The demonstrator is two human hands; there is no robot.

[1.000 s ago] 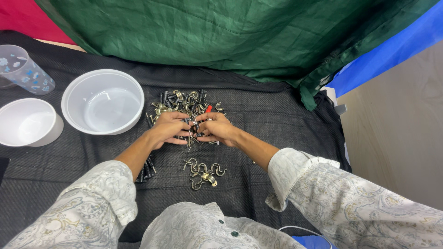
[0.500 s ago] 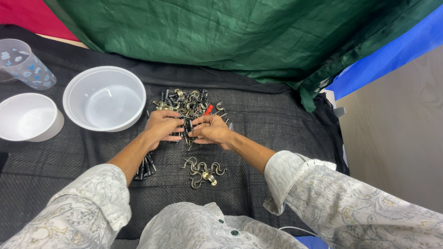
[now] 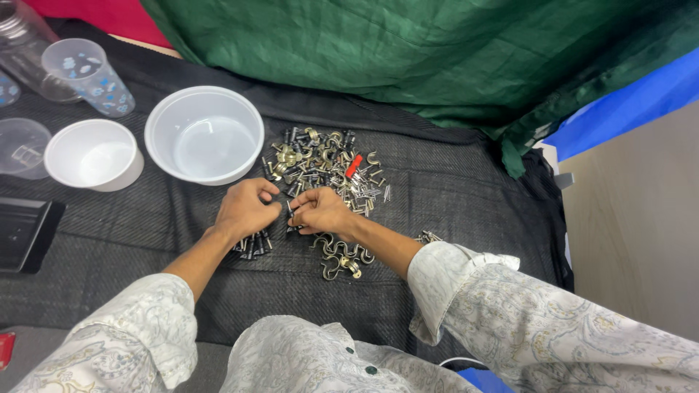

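— What sits far left on the desk (image 3: 451, 218)?
— A black tray (image 3: 22, 233), a clear lid (image 3: 20, 145), a printed cup (image 3: 91, 76), then a small white bowl (image 3: 95, 154) and a bigger tub (image 3: 204, 135).

— And the left hand (image 3: 246, 208)?
— Curled over a bunch of dark screws (image 3: 253, 244), fingers bent in; whether its grip has anything I cannot tell.

— The right hand (image 3: 322, 212)?
— Just beside the left, its grip pinched shut on a small metal piece (image 3: 290, 210) between the two hands.

— Where is the hardware?
— The main pile (image 3: 324, 167), with one red bit (image 3: 353, 166), lies just beyond the hands. Brass hooks (image 3: 339, 256) lie under the right wrist.
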